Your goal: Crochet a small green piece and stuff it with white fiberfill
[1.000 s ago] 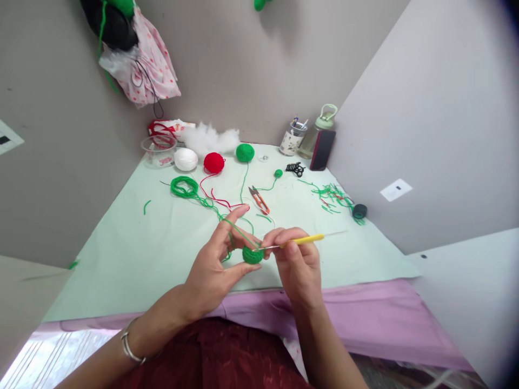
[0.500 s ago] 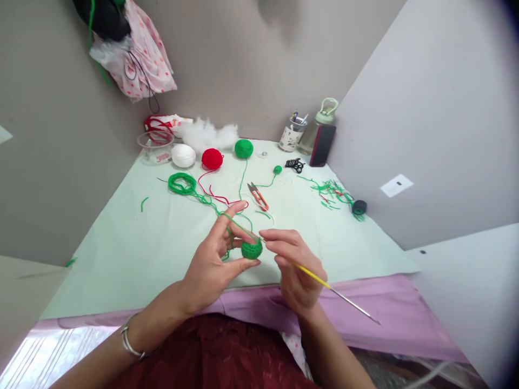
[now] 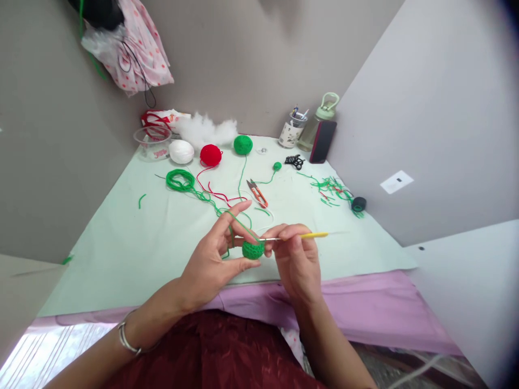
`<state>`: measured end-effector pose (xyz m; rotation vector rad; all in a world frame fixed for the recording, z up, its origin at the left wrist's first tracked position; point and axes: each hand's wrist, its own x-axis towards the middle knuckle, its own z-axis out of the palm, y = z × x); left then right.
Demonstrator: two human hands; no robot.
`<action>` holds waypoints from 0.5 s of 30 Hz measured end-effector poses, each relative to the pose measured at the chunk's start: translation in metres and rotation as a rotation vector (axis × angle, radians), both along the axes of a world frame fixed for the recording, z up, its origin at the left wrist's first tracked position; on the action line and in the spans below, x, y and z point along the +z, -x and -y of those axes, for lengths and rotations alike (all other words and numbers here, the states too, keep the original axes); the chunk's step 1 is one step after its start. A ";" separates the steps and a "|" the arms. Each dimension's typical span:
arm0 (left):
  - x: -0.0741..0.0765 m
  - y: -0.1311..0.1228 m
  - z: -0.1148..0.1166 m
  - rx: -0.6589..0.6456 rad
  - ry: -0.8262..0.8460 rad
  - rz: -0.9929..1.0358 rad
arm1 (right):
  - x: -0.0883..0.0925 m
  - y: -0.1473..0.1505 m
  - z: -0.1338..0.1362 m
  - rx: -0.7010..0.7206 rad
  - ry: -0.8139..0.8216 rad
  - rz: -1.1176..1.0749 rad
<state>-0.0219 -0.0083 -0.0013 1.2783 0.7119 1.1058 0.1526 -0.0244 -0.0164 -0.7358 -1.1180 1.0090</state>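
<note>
My left hand pinches a small green crochet piece, rounded like a cup, between thumb and fingers. Green yarn runs over its raised index finger down to the piece. In my right hand is a crochet hook with a yellow grip, held nearly level. The hook's metal tip meets the top edge of the crochet piece; whether it passes through a stitch I cannot tell. Just beyond the hands lie orange-handled thread snips and a coil of green yarn.
Along the back stand a white yarn ball, a red yarn ball, a green yarn ball, fluffy white stuffing, a clear tub, a pen cup, a bottle and a phone. Yarn scraps lie right.
My right hand has turned, swinging the hook from a downward slant to nearly level, its tip at the piece's top edge. My left hand keeps its hold on the crochet piece.
</note>
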 end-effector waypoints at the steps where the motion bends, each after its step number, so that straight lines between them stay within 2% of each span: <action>1: 0.000 0.000 0.000 0.008 0.005 0.008 | 0.000 0.000 0.001 -0.020 -0.030 0.016; 7: -0.001 -0.001 -0.002 -0.005 0.055 0.084 | -0.006 0.001 0.006 -0.107 -0.103 0.124; 15: -0.001 0.003 -0.001 -0.028 0.011 -0.015 | 0.003 -0.015 0.000 0.052 -0.087 0.154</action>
